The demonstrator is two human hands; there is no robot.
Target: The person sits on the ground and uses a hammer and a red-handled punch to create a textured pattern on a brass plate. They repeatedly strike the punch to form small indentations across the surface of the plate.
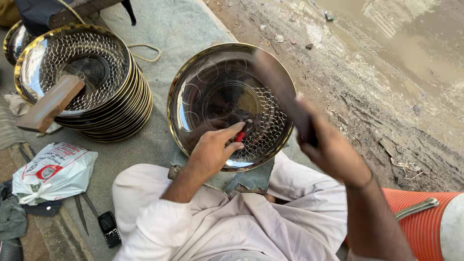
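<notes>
While our left hand (212, 152) pinches the red-tipped punch (240, 136) on the steel plate (193, 104), our right hand (328, 145), gripping the wooden mallet (278, 84) above, could hit fingers.

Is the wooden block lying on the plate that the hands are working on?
No, the wooden block lies on the stack of plates at the left.

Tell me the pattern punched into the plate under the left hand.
Head view: a mesh of scale-like loops, plus circles, on the shiny gold-rimmed plate.

Grey mat (179, 24) on muddy ground (stacked plates (96, 82), white bag (53, 171), black phone (109, 229), scissors (84, 208)).
</notes>
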